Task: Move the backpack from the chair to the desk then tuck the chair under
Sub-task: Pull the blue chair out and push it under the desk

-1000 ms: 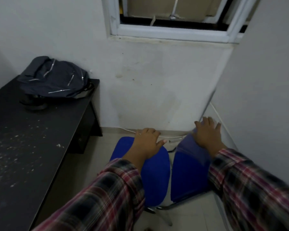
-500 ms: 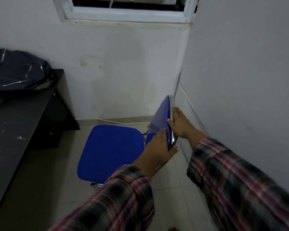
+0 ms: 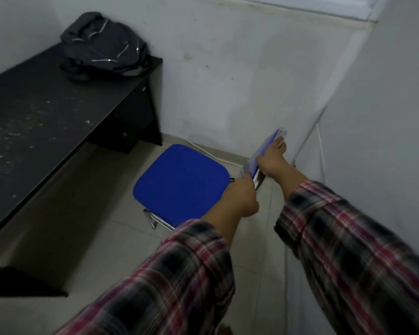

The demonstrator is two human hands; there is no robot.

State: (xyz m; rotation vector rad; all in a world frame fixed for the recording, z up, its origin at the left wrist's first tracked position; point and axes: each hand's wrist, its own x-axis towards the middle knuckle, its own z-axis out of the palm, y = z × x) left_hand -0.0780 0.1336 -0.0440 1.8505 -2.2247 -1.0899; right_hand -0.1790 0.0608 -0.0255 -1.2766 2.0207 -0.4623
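Backpack on desk, chair gripped at backrest for the tuck

Desk first: long black laminate desk point(image 3: 41, 110), dusty and speckled, lies well to the left of the grip and beyond it. Open space shows beneath its top, on the near side of a dark drawer unit.

Backpack: soft dark grey fabric backpack with pale zip lines point(image 3: 104, 44) sits slumped at the desk's far end, against the wall, well apart from both hands. Judged done for the first half of the task.

Chair: blue padded chair with thin chrome tube frame point(image 3: 182, 182) stands on the pale tiled floor in the corner, seat just left of the grip, clear of the desk. Seat is a rounded square, empty. Backrest is seen edge-on, a narrow blue slab with a metal rim.

Grip: left hand point(image 3: 241, 199) is closed around the nearer end of the backrest edge; right hand point(image 3: 272, 160) is wrapped over the same edge further along, fingers on the wall side. Both hold firmly, so far as visible.

Handling, as judgement: frame looks light and stiff; padding soft, so a hold on the rim gives better control. Tube feet may scrape or catch on tile joints. Next move calls for turning the seat toward the desk opening and sliding it under, away from the drawer unit.
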